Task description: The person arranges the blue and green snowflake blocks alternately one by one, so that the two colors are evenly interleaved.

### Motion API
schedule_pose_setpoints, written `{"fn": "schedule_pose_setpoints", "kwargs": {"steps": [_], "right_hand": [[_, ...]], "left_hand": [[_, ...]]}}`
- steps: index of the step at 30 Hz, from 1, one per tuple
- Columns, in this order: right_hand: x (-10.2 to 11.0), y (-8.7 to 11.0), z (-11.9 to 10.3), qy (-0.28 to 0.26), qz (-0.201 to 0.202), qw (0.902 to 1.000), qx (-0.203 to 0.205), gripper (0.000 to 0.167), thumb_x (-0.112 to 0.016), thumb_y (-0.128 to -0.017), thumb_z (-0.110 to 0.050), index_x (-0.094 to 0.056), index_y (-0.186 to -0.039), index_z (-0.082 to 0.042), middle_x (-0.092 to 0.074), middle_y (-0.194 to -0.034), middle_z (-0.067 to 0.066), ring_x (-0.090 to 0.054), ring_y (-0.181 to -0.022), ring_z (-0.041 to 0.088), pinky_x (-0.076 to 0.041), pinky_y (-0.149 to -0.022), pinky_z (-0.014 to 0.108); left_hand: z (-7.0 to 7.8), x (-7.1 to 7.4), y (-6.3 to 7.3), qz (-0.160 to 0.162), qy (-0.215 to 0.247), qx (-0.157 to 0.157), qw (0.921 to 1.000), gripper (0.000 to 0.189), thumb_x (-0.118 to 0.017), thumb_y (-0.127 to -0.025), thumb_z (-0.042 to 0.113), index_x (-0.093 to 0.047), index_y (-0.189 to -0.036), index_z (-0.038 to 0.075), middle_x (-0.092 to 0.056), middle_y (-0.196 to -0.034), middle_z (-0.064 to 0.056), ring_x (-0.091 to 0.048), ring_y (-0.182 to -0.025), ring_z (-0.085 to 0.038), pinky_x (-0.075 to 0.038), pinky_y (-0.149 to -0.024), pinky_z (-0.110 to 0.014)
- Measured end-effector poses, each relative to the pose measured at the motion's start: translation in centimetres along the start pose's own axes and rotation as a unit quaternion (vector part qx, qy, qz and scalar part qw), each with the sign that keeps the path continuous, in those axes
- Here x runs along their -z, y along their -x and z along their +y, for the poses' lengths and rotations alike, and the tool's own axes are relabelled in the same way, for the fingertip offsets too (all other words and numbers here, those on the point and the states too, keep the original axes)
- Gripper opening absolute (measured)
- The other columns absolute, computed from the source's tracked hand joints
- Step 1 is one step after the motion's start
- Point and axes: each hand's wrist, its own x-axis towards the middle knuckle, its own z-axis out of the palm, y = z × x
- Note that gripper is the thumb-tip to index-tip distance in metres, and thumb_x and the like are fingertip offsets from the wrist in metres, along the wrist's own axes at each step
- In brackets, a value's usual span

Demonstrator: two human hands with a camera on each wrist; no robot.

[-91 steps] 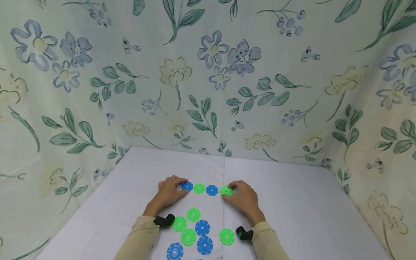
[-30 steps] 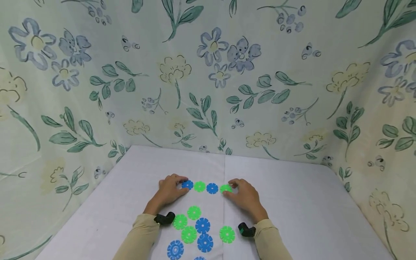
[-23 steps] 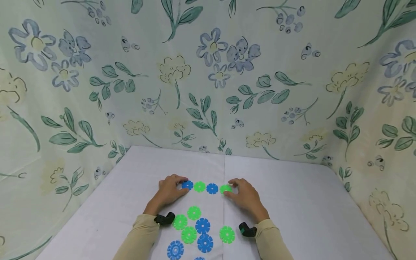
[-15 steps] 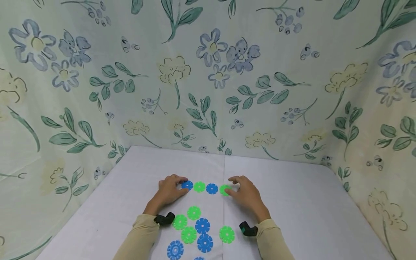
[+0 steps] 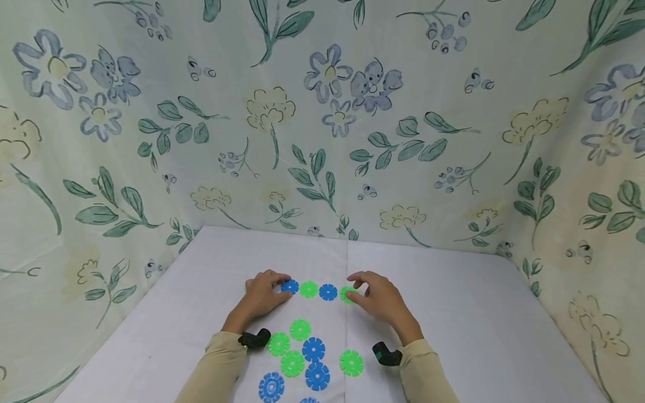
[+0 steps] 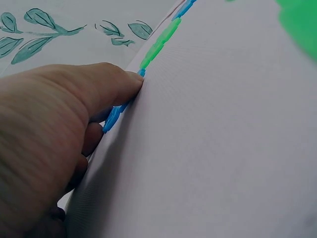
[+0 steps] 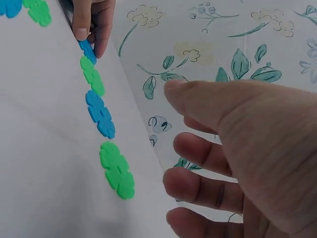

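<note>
Four-colour-alternating notched plastic discs lie in a row across the table. At its left end, my left hand [image 5: 262, 294] pinches a blue notched disc [image 5: 289, 287] between thumb and fingers, flat on the cloth. Beside it come a green disc [image 5: 309, 289] and another blue disc [image 5: 328, 292], untouched. My right hand [image 5: 380, 296] hovers by the right-end green disc [image 7: 117, 171], partly covering it in the head view. The right wrist view shows a gap between that disc and the loosely bent fingers, which hold nothing.
Nearer the body lie several loose discs, among them a green disc [image 5: 351, 363], a blue disc [image 5: 317, 375] and a ringed blue disc [image 5: 271, 387]. A white cloth covers the table [image 5: 453, 324]. Floral fabric [image 5: 322, 140] hangs behind and at both sides.
My right hand has let go of the right-end green disc and risen slightly off it, its fingers now apart from it. The left hand keeps its hold on the blue disc.
</note>
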Motion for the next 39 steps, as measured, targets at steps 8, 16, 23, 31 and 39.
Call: {"fn": "schedule_pose_setpoints", "kwargs": {"steps": [8, 16, 23, 31, 39], "right_hand": [[0.3, 0.9, -1.4, -0.018, -0.058, 0.994, 0.091, 0.034, -0.074, -0.089, -0.042, -0.071, -0.118, -0.023, -0.066, -0.098, -0.013, -0.054, -0.077, 0.009, -0.047, -0.064, 0.025], [0.6, 1.5, -2.5, -0.049, -0.1, 0.985, 0.132, 0.042, -0.073, -0.088, -0.05, -0.071, -0.119, -0.021, -0.07, -0.104, -0.003, -0.057, -0.075, 0.008, -0.049, -0.062, 0.025], [0.9, 2.1, -3.6, -0.055, -0.111, 0.9826, 0.138, 0.042, -0.073, -0.088, -0.051, -0.07, -0.119, -0.024, -0.071, -0.106, -0.002, -0.057, -0.077, 0.006, -0.05, -0.065, 0.024], [0.7, 2.9, -3.6, -0.03, -0.136, 0.9784, 0.153, 0.047, -0.072, -0.086, -0.056, -0.069, -0.121, -0.025, -0.07, -0.105, -0.003, -0.057, -0.073, 0.003, -0.049, -0.065, 0.023], [-0.2, 4.2, -3.9, 0.014, -0.141, 0.974, 0.176, 0.042, -0.074, -0.086, -0.052, -0.069, -0.118, -0.026, -0.069, -0.103, -0.007, -0.052, -0.067, -0.002, -0.046, -0.063, 0.019]], "left_hand": [[0.0, 0.0, 0.0, -0.001, 0.001, -0.008, 1.0, 0.04, -0.078, -0.086, 0.041, -0.07, -0.124, 0.03, -0.066, -0.114, 0.003, -0.057, -0.108, -0.02, -0.028, -0.093, -0.046], [0.1, -0.1, -0.2, -0.003, 0.0, -0.005, 1.0, 0.041, -0.077, -0.086, 0.042, -0.07, -0.125, 0.031, -0.066, -0.116, 0.004, -0.057, -0.11, -0.019, -0.028, -0.093, -0.046], [0.3, -0.1, -0.4, 0.0, -0.004, -0.006, 1.0, 0.042, -0.077, -0.085, 0.042, -0.07, -0.125, 0.03, -0.066, -0.115, 0.003, -0.057, -0.11, -0.02, -0.028, -0.093, -0.045], [0.6, 0.1, -0.2, 0.004, 0.003, -0.011, 0.9999, 0.041, -0.078, -0.085, 0.039, -0.071, -0.124, 0.029, -0.066, -0.115, 0.002, -0.057, -0.108, -0.021, -0.029, -0.092, -0.046], [0.2, 0.2, 0.0, -0.001, -0.005, -0.004, 1.0, 0.041, -0.078, -0.085, 0.04, -0.07, -0.124, 0.029, -0.066, -0.115, 0.001, -0.057, -0.11, -0.022, -0.028, -0.093, -0.047]]}}
